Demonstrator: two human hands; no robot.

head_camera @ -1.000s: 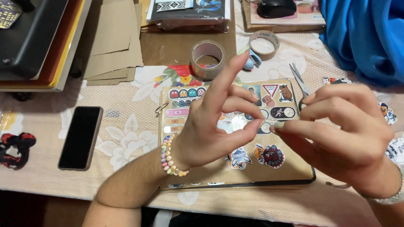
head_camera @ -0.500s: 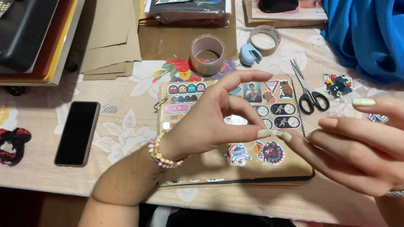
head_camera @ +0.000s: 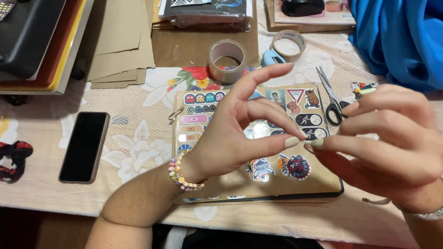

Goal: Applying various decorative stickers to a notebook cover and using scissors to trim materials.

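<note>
Head view: the left hand and right hand meet fingertip to fingertip above the sticker-covered binder, which lies near the desk's front edge. Whether the pinched fingers grip anything cannot be told. Scissors lie beside the binder.

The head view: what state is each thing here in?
Left hand: raised, thumb and finger pinched.
Right hand: raised, fingertips meeting the left's.
Sticker-covered binder: shut, flat on the table.
Phone: screen dark.
Scissors: closed, lying flat.
Brown tape roll: lying flat.
</note>
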